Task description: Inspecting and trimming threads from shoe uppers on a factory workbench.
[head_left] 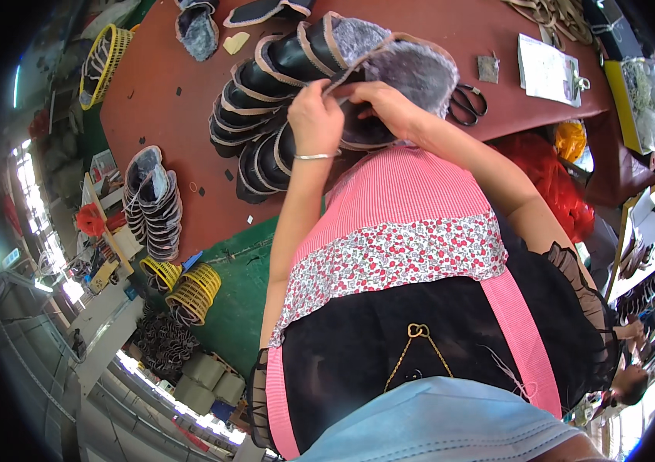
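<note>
The fleece-lined upper [413, 71] is at the near edge of the worktop [165, 85], in front of the person's apron [412, 189], its grey lining facing up and its lower part shadowed and partly covered by the right arm. The left hand [315, 117] is nearly closed, fingers bent in at the upper's tan edge and pinching it, though the fingertips are hard to make out. The right hand [386, 106] is half curled just beside it, fingers reaching to the same edge; its thumb is lost in shadow, so whether it grips or only touches cannot be told. Left of the hands, black uppers [264, 104] overlap in a curved row, some hidden by the left hand and wrist. Another stack [154, 208] stands at the worktop's left side. Right of the upper lie black loops [484, 102], their kind unclear, and beyond them papers [547, 71]. The top of the view cuts off several pieces; a blue mask [435, 420] covers the bottom. A co-worker [631, 383] at lower right is bent and blurred by the lens rim.
</note>
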`<state>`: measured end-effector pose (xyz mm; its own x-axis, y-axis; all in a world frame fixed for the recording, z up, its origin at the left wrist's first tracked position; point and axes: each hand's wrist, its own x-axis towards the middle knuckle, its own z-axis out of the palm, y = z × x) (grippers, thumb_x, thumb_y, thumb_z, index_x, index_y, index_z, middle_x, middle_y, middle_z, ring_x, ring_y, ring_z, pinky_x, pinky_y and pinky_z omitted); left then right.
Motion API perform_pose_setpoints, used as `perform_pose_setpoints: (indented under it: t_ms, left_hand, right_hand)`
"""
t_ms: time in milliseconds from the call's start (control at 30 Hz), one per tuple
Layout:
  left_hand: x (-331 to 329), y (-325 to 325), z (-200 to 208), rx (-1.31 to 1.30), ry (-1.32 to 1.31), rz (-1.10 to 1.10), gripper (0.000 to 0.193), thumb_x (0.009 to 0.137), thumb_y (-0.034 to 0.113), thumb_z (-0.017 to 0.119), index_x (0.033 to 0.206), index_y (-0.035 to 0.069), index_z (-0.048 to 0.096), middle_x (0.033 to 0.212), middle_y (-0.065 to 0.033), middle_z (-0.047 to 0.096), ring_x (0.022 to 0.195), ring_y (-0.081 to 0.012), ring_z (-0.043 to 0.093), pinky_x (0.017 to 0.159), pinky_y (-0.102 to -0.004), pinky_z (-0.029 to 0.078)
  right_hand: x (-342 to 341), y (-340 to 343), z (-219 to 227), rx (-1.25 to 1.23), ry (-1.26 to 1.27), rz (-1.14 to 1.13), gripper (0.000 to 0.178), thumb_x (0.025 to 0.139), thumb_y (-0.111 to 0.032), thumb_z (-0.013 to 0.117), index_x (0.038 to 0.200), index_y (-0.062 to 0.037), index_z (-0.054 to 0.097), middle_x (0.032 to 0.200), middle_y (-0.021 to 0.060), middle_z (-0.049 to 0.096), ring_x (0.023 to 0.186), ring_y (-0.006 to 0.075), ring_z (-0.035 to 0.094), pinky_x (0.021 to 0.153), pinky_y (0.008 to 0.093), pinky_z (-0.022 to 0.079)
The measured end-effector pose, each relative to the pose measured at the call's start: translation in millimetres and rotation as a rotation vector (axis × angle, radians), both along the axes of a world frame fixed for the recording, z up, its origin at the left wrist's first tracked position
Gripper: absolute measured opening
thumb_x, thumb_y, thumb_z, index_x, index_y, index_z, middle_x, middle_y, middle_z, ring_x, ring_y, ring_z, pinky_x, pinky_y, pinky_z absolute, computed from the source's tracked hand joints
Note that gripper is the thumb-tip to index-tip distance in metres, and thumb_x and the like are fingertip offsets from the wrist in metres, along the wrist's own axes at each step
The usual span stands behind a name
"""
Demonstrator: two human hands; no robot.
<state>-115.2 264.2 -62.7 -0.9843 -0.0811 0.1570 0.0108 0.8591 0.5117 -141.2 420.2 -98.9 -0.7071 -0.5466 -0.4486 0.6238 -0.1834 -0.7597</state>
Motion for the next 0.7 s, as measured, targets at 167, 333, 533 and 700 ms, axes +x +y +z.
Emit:
perform_pose_setpoints:
  t_ms: [167, 333, 533, 700]
  left_hand:
    - [-10, -14, -3, 0.035, -0.232, 0.131, 0.020, 0.089, 0.016, 0.064, 0.103, 0.003, 0.073, 0.088, -0.0230, 0.071, 0.088, -0.0399, 0.070, 0.080, -0.0446, 0.053]
    - [-11, -7, -11, 0.045, -0.292, 0.146, 0.022, 0.089, 0.017, 0.066, 0.105, 0.003, 0.073, 0.088, -0.0228, 0.071, 0.088, -0.0383, 0.071, 0.083, -0.0429, 0.052]
    - [-13, -7, -19, 0.038, -0.338, 0.168, 0.020, 0.087, 0.013, 0.063, 0.100, 0.000, 0.071, 0.095, -0.0247, 0.071, 0.095, -0.0428, 0.068, 0.087, -0.0480, 0.051]
    - [-14, -6, -21, 0.049, -0.388, 0.186, 0.022, 0.087, 0.012, 0.062, 0.102, -0.001, 0.070, 0.097, -0.0253, 0.071, 0.097, -0.0433, 0.067, 0.088, -0.0481, 0.050]
  right_hand:
    - [1, -21, -18, 0.351, 0.294, -0.082, 0.031, 0.085, -0.026, 0.068, 0.106, -0.0054, 0.077, 0.099, 0.0128, 0.076, 0.090, 0.0271, 0.070, 0.086, 0.0364, 0.053]
    - [1, -19, -33, 0.595, 0.423, -0.142, 0.025, 0.079, -0.029, 0.073, 0.094, -0.0105, 0.081, 0.087, 0.0194, 0.073, 0.087, 0.0338, 0.072, 0.085, 0.0399, 0.055]
    - [-1, -19, -40, 0.617, 0.403, -0.108, 0.025, 0.077, -0.030, 0.075, 0.093, -0.0117, 0.081, 0.089, 0.0167, 0.075, 0.087, 0.0316, 0.073, 0.087, 0.0390, 0.055]
    - [-5, -19, -48, 0.601, 0.403, -0.061, 0.026, 0.075, -0.028, 0.077, 0.094, -0.0116, 0.081, 0.088, 0.0162, 0.075, 0.085, 0.0310, 0.073, 0.086, 0.0387, 0.056]
